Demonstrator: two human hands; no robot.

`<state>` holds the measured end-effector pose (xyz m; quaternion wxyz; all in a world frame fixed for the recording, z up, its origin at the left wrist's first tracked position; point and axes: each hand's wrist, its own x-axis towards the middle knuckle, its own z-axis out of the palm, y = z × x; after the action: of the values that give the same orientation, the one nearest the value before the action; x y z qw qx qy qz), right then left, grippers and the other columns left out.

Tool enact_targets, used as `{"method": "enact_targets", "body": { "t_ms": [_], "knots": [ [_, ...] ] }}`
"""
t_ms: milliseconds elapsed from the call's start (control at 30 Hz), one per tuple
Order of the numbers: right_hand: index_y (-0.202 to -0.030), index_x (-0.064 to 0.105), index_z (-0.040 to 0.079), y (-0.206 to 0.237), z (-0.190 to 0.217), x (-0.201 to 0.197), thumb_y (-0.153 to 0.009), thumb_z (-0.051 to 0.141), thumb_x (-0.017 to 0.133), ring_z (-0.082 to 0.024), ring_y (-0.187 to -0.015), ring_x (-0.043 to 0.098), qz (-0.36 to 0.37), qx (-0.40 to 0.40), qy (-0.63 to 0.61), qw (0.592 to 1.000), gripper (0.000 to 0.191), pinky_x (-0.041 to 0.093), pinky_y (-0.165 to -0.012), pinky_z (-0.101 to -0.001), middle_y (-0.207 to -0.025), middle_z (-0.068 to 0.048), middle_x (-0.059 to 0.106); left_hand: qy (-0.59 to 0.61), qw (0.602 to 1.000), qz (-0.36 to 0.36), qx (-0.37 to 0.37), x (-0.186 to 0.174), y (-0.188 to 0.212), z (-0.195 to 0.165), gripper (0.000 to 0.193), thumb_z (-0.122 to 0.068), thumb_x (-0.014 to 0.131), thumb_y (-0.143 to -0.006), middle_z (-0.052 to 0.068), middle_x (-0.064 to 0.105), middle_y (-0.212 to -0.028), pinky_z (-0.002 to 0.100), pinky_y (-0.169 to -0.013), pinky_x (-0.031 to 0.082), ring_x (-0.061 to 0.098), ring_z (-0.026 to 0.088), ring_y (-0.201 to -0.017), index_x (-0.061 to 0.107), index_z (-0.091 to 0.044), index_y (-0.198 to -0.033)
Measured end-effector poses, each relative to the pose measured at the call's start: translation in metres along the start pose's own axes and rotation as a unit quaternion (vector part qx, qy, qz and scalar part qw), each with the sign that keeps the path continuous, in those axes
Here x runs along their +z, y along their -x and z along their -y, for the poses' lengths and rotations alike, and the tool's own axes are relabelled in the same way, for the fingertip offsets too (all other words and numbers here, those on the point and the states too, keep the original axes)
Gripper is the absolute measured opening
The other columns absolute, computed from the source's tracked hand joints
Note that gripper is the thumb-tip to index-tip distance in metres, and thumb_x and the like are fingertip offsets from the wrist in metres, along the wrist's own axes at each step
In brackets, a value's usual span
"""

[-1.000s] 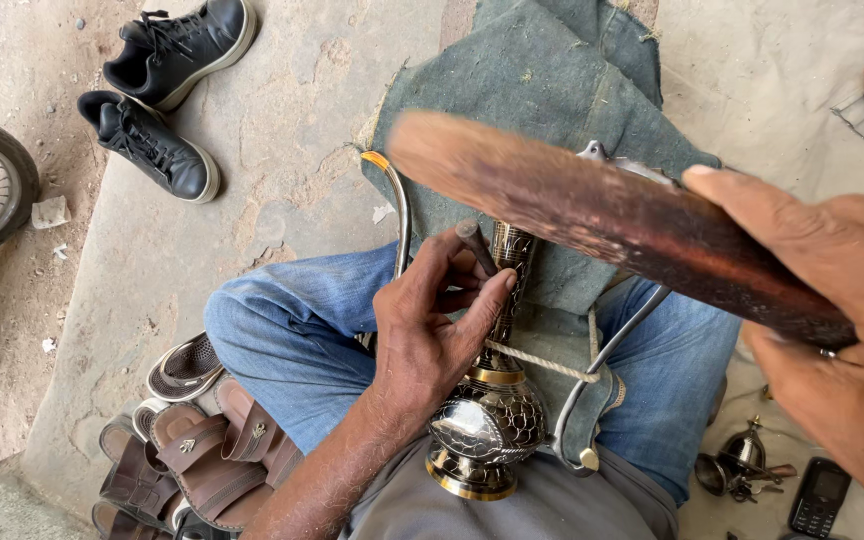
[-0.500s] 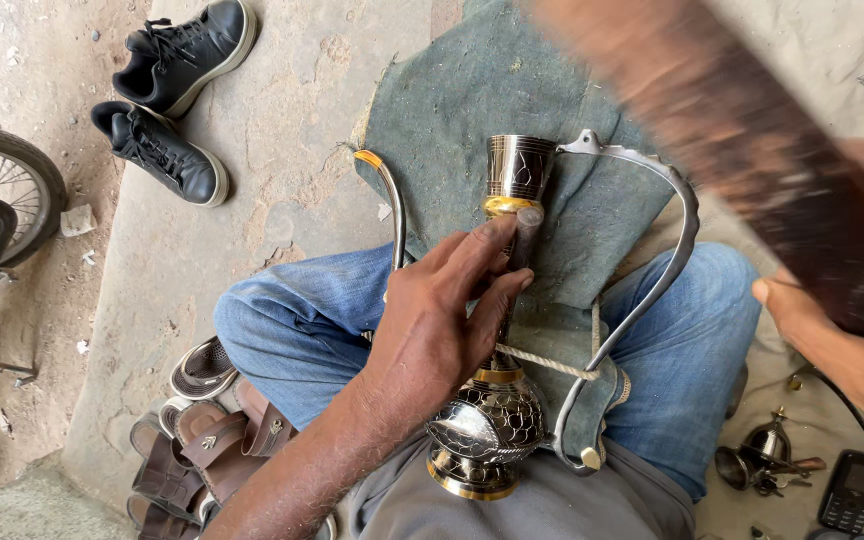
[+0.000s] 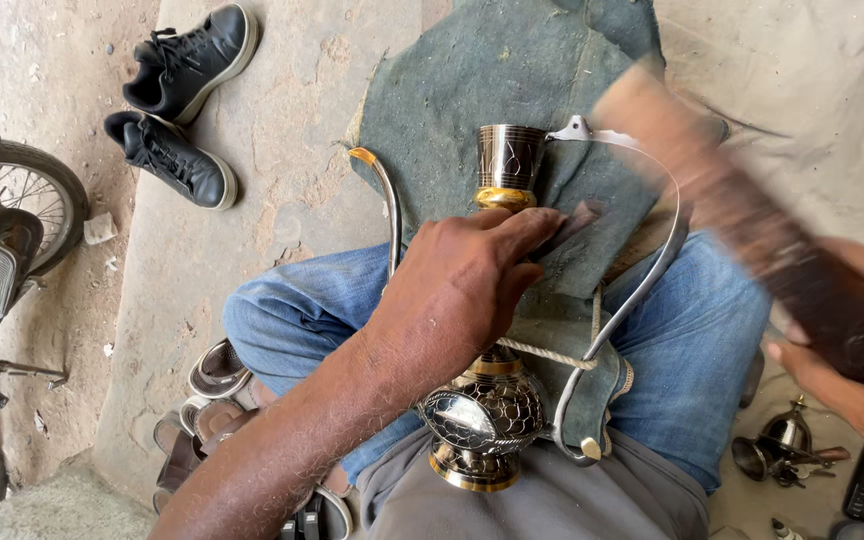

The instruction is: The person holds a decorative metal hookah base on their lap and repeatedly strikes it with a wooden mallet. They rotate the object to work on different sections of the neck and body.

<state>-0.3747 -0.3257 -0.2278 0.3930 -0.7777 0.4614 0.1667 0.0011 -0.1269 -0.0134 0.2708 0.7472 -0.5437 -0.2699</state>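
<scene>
While the left hand point(image 3: 462, 285) lies wrapped over the narrow middle of the tall silver-and-gold engraved metal vessel point(image 3: 487, 420), its fingers curl together around the stem, with a small dark scrap point(image 3: 570, 222) pressed under the fingertips. The vessel lies along the person's lap, its round netted belly close to the waist and its small engraved cup-shaped top point(image 3: 510, 158) pointing away over the knees. It looks heavy for its size, rigid and polished, so likely slippery under a bare palm; the thin neck between belly and cup seems the natural place to hold, while the belly would carry most of the weight. The engraved surface could probably dent or scratch if knocked.

The right hand point(image 3: 842, 375) is closed around the thick end of a long dark wooden stick point(image 3: 752, 240), which is blurred with motion, its far end raised over the right knee. It appears stiff and fairly weighty.

Under the vessel a grey-green felt cloth point(image 3: 472, 90) is spread over blue jeans and the pale stone floor point(image 3: 292, 130). A curved metal bow point(image 3: 642, 290) with a pale cord loops around the vessel. Two black shoes point(image 3: 177, 100) sit well apart to the left, near a motorcycle wheel point(image 3: 22, 200). Small metal parts point(image 3: 782, 450) lie by the right leg.
</scene>
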Motion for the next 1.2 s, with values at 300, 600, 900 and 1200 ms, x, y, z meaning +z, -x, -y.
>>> {"method": "enact_targets", "body": {
  "t_ms": [300, 600, 900, 1200],
  "knots": [
    [-0.119, 0.065, -0.004, 0.060, 0.076, -0.011, -0.091, 0.008, 0.079, -0.025, -0.058, 0.065, 0.008, 0.024, -0.063, 0.998, 0.034, 0.058, -0.053, -0.0360, -0.078, -0.018, 0.066, -0.049, 0.996, 0.077, 0.026, -0.002, -0.013, 0.001, 0.040, -0.007, 0.069, -0.090, 0.019, 0.074, -0.091, 0.048, -0.073, 0.059, 0.073, 0.036, -0.082, 0.065, -0.008, -0.130],
    [-0.131, 0.066, -0.002, 0.110, 0.121, 0.007, -0.074, 0.000, 0.079, -0.015, -0.077, 0.072, -0.111, -0.150, -0.171, 0.967, 0.058, 0.058, -0.072, -0.0270, -0.094, -0.011, 0.075, -0.050, 0.979, 0.188, 0.053, -0.002, -0.024, 0.006, 0.043, 0.002, 0.049, -0.100, 0.014, 0.074, -0.088, 0.039, -0.071, 0.062, 0.074, 0.026, -0.076, 0.061, -0.013, -0.139],
    [-0.117, 0.068, -0.003, 0.147, 0.122, 0.069, -0.077, -0.001, 0.084, -0.014, -0.082, 0.072, -0.248, -0.053, -0.205, 0.945, 0.043, 0.060, -0.083, -0.0285, -0.091, -0.011, 0.073, -0.036, 0.967, 0.219, 0.127, -0.008, -0.028, 0.005, 0.028, -0.013, 0.053, -0.102, 0.010, 0.077, -0.079, 0.039, -0.070, 0.061, 0.076, 0.021, -0.074, 0.073, -0.018, -0.121],
    [-0.128, 0.058, -0.012, 0.133, 0.146, 0.083, -0.086, -0.004, 0.080, -0.017, -0.090, 0.068, -0.315, -0.086, -0.317, 0.890, 0.048, 0.058, -0.093, -0.0332, -0.097, -0.015, 0.069, 0.131, 0.969, 0.056, 0.203, -0.030, -0.007, 0.019, 0.037, 0.003, 0.066, -0.096, 0.008, 0.074, -0.119, 0.030, -0.078, 0.065, 0.075, 0.017, -0.096, 0.066, -0.014, -0.129]
  ]
}}
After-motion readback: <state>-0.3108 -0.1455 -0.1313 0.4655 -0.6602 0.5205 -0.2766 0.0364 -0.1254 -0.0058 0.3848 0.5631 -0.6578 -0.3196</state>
